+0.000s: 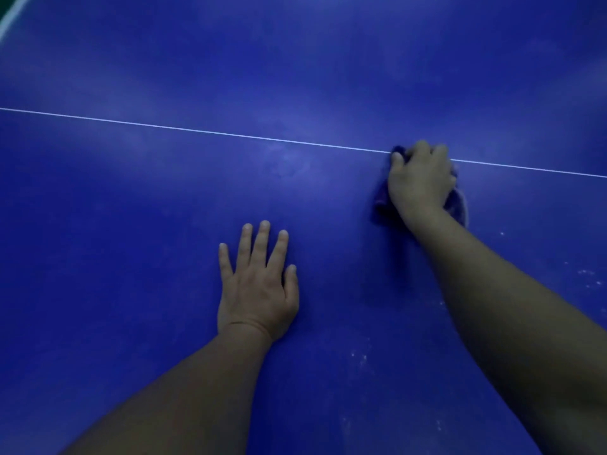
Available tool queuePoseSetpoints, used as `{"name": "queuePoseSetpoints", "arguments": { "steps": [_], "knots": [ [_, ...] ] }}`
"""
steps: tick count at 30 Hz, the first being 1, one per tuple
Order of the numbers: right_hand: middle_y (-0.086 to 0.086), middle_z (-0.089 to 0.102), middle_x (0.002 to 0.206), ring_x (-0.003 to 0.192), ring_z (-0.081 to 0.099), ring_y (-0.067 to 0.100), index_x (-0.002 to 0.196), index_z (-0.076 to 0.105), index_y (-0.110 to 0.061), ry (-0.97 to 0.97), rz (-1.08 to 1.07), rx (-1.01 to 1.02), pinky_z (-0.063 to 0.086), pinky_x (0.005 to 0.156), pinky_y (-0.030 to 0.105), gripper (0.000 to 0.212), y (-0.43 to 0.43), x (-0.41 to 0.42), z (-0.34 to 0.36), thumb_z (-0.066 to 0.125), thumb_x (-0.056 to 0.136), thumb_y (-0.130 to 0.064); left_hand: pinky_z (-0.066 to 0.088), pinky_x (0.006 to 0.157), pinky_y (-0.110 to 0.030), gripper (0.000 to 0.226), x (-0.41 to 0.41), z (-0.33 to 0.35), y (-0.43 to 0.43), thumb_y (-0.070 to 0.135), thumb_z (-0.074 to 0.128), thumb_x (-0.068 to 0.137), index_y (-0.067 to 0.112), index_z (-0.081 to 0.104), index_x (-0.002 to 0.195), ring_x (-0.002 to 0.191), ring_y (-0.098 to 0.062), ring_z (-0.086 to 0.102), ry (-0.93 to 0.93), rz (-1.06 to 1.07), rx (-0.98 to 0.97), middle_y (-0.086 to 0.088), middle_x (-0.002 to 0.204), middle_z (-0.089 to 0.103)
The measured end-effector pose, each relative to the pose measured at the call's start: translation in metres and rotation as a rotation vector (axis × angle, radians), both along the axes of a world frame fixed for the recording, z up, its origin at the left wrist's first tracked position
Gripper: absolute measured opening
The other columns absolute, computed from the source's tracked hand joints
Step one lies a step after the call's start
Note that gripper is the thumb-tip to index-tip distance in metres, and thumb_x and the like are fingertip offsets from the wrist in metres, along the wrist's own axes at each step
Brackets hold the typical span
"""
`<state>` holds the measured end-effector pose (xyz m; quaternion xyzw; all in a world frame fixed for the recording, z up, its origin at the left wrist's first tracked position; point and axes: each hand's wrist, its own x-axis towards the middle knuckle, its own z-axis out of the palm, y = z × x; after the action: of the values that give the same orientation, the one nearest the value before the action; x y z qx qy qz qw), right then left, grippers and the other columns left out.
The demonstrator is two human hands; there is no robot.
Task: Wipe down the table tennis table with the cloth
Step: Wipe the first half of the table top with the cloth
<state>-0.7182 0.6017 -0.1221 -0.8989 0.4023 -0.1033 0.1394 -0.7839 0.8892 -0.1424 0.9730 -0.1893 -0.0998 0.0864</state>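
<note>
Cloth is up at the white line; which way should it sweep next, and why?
Probably draw the cloth back toward the body: the right hand grips it at the white line, while pale specks lie on the nearer table.

Right hand (420,178) gripping cloth (381,205) on white line (197,130), left hand (259,284) flat on blue table (131,224)

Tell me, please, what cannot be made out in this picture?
Head view:
cloth: mostly hidden under the right hand; its full shape is unclear.
table: its edges are cut off by the frame, apart from one at top left.
white specks: too small to tell dust from scratches.
</note>
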Motion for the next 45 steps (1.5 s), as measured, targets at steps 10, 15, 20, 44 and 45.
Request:
{"name": "queuePoseSetpoints", "arguments": {
  "steps": [10,15,20,44,45],
  "knots": [
    [0.017,0.055,0.117,0.117,0.045,0.040,0.103,0.066,-0.015,-0.018,0.288,-0.095,0.038,0.095,0.051,0.029,0.014,-0.056,-0.007,0.061,0.095,-0.042,-0.001,0.123,-0.057,0.065,-0.002,0.003,0.000,0.048,0.017,0.097,0.027,0.026,0.157,0.155,-0.022,0.001,-0.008,0.003,-0.025,-0.001,0.168,0.014],
    [0.014,0.050,0.130,0.128,0.040,0.036,0.114,0.061,-0.018,0.011,0.157,-0.048,0.030,0.106,0.051,0.034,0.006,0.020,-0.002,0.050,0.098,-0.046,0.000,0.123,-0.057,0.065,-0.001,0.003,0.001,0.049,0.015,0.097,0.028,0.024,0.158,0.155,-0.022,-0.001,-0.010,-0.003,-0.006,0.000,0.168,0.012],
    [0.008,0.058,0.109,0.104,0.053,0.032,0.100,0.069,-0.016,-0.038,0.771,-0.023,0.038,0.083,0.043,0.028,0.054,-0.072,-0.002,0.058,0.095,-0.041,0.002,0.122,-0.058,0.064,-0.002,0.001,0.000,0.048,0.019,0.098,0.027,0.027,0.157,0.155,-0.022,0.002,-0.019,0.000,-0.013,-0.001,0.168,0.014],
    [0.015,0.063,0.133,0.137,0.048,0.036,0.110,0.073,-0.004,-0.055,0.764,0.088,0.036,0.109,0.058,0.024,0.005,-0.077,0.000,0.068,0.096,-0.022,-0.001,0.122,-0.059,0.066,-0.001,-0.003,0.004,0.051,0.025,0.096,0.025,0.031,0.156,0.155,-0.026,0.005,-0.055,-0.029,-0.039,-0.004,0.167,0.017],
    [0.012,0.062,0.135,0.140,0.046,0.032,0.112,0.072,-0.005,-0.066,0.649,0.085,0.034,0.112,0.054,0.025,0.010,-0.063,-0.004,0.066,0.097,-0.024,-0.002,0.122,-0.058,0.066,-0.001,-0.003,0.004,0.051,0.025,0.096,0.025,0.031,0.156,0.155,-0.026,0.004,-0.053,-0.031,-0.042,-0.005,0.167,0.017]
  ]
}}
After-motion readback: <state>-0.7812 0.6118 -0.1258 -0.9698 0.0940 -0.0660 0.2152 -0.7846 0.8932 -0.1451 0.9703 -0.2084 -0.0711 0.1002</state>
